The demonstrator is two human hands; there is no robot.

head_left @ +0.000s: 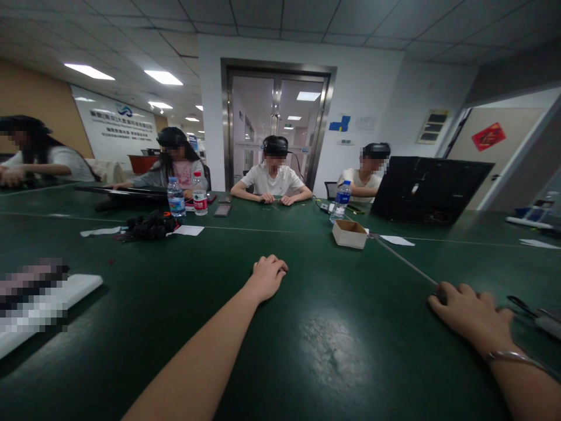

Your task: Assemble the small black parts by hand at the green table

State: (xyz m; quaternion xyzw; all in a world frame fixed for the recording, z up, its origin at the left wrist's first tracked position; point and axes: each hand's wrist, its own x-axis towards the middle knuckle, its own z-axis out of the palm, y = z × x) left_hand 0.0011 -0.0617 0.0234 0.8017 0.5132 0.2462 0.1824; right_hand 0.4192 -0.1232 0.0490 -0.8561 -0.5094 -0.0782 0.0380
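My left hand (268, 278) rests on the dark green table (210, 351), palm down, its fingers curled in. Whatever those fingers may hold is hidden. Farther right, my right hand (475, 316) bends its fingers round a small dark object (442, 294), mostly covered, whose kind I cannot tell. A thin grey cable (405, 261) runs from the far side of the table to this object. A metal bracelet (511, 355) circles the right wrist. Beside that hand, at the right edge, lies a grey object with a dark loop (521, 305).
An open small box (349, 235) stands ahead, with a water bottle (342, 199) behind it. A large black monitor (432, 190) is at right. Left are two bottles (176, 197), a black tangled heap (149, 226) and a white slab (83, 286). Several people sit opposite.
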